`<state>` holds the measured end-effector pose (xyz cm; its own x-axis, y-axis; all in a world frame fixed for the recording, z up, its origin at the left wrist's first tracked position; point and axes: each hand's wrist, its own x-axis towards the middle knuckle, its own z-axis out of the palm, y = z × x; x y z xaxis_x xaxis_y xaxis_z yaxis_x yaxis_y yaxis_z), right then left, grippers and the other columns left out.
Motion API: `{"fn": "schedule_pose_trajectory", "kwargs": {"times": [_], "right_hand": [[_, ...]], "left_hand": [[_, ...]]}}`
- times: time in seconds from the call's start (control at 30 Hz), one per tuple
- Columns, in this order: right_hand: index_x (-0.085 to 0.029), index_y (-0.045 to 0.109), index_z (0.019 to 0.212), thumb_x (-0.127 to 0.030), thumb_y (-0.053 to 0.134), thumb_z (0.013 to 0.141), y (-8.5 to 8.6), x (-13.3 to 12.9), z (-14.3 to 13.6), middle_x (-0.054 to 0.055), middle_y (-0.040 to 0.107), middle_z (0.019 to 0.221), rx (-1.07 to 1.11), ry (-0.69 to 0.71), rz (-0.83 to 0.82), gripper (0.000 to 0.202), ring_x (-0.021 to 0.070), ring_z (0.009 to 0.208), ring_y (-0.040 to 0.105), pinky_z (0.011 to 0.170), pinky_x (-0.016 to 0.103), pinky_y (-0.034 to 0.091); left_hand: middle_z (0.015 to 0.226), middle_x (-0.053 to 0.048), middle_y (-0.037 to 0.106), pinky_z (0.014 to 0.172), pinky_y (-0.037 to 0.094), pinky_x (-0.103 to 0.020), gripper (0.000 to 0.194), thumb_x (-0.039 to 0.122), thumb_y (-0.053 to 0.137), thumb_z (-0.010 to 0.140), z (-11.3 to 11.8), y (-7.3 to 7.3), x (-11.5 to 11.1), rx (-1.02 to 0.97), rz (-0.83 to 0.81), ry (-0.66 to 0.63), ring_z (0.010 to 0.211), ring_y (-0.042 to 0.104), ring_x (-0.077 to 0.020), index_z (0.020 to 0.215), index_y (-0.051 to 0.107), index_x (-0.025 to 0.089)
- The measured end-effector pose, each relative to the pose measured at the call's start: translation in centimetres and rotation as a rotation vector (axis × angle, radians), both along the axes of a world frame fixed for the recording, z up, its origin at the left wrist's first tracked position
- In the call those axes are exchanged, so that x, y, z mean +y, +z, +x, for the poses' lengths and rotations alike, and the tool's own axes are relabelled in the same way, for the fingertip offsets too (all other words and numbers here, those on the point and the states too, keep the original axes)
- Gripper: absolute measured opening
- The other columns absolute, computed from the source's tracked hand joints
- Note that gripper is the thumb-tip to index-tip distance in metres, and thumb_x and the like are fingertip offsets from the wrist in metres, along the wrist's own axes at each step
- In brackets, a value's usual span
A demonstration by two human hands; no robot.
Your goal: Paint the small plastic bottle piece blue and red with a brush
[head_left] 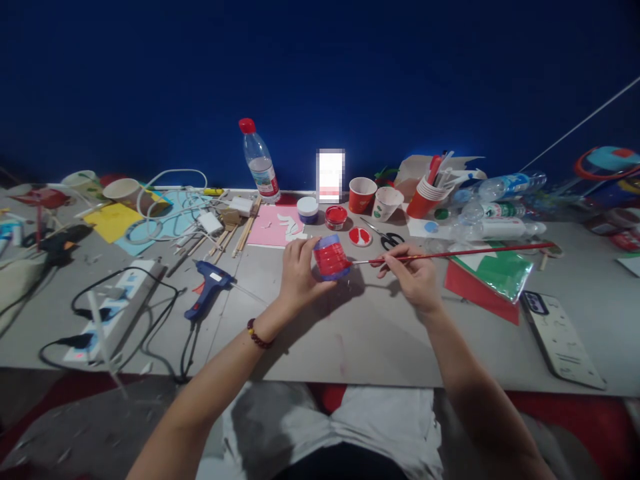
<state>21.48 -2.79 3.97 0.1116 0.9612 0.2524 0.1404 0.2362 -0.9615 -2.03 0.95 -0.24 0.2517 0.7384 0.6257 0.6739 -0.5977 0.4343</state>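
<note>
My left hand (300,270) is wrapped round a small cup-shaped piece (331,258), red around its middle with blue-purple ends, held tilted above the table. In my right hand (413,275) is a long red paintbrush (470,253), gripped near its bristle end. The brush tip touches or nearly touches the right side of the cup-shaped piece. Just behind, an open jar of red paint (336,217) stands beside its red-smeared lid (360,236). A closed white-lidded jar (307,211) is to the left of it.
Scissors (393,239) and paper cups (363,195) sit behind my right hand. A blue glue gun (210,287) and a power strip (117,310) with cables lie left. A plastic bottle (260,167) stands at the back; a phone (563,340) lies at right.
</note>
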Motion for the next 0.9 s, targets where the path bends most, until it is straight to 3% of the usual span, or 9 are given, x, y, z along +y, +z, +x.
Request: {"fn": "schedule_pose_trajectory", "kwargs": {"times": [0.27,0.43,0.63,0.9], "right_hand": [[-0.024,0.059,0.083,-0.052,0.072,0.084,-0.5,0.4,0.8,0.002,0.074,0.075,0.086,-0.083,0.046,0.031,0.0173,0.062,0.07,0.053,0.031,0.06],[-0.024,0.061,0.084,-0.05,0.07,0.086,-0.9,-0.4,-0.2,0.003,0.075,0.084,0.058,0.027,-0.01,0.028,0.0165,0.06,0.069,0.056,0.033,0.061],[-0.023,0.062,0.082,-0.058,0.071,0.083,-0.4,-0.5,-1.4,0.001,0.072,0.074,0.015,0.088,-0.027,0.036,0.0154,0.056,0.068,0.051,0.029,0.059],[-0.022,0.061,0.078,-0.06,0.071,0.081,-0.7,0.6,0.3,0.003,0.072,0.073,-0.03,-0.025,-0.01,0.039,0.014,0.052,0.065,0.048,0.028,0.056]], "left_hand": [[0.123,-0.012,0.055,0.095,0.044,-0.049,0.085,0.043,0.079,0.065,-0.2,0.4,-0.1,-0.023,-0.008,-0.022,0.111,0.052,-0.0321,0.137,0.039,0.023],[0.125,-0.013,0.051,0.096,0.045,-0.05,0.085,0.042,0.08,0.066,0.2,0.2,-0.4,-0.006,-0.013,-0.013,0.114,0.05,-0.0326,0.139,0.041,0.023],[0.125,-0.014,0.051,0.099,0.044,-0.051,0.082,0.041,0.08,0.068,0.4,0.0,-0.5,0.015,-0.006,-0.026,0.116,0.051,-0.0334,0.139,0.042,0.023],[0.125,-0.014,0.054,0.098,0.044,-0.052,0.082,0.042,0.077,0.068,0.0,0.0,-0.1,-0.041,0.036,-0.036,0.115,0.051,-0.0325,0.138,0.041,0.021]]}}
